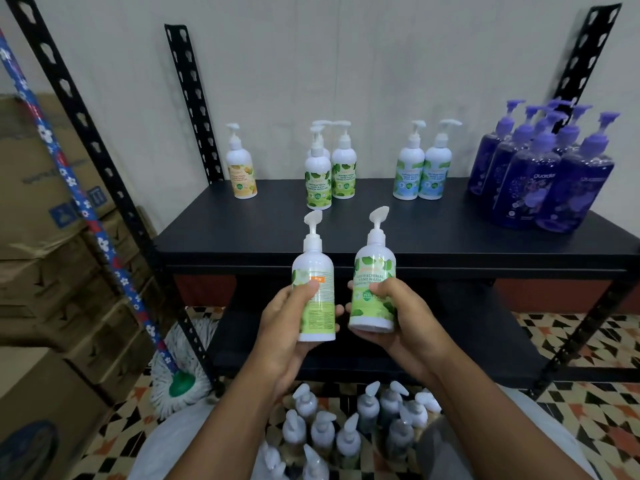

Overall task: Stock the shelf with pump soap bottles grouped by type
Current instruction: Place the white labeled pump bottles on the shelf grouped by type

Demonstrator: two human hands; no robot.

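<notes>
The left hand (287, 318) was closed around one green-leaf bottle (316, 292) and the right hand (398, 313) around a second (373, 289), both held upright just short of the shelf (381, 230) edge. The matching green group (330, 168) stood at twelve o'clock, the blue pair (422, 168) at one, the purple cluster (543, 168) at two. Placement seemed in hand; next, both likely belonged beside that green group.

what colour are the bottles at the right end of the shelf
Purple bottles with lighter purple pumps, seen in the head view.
</notes>
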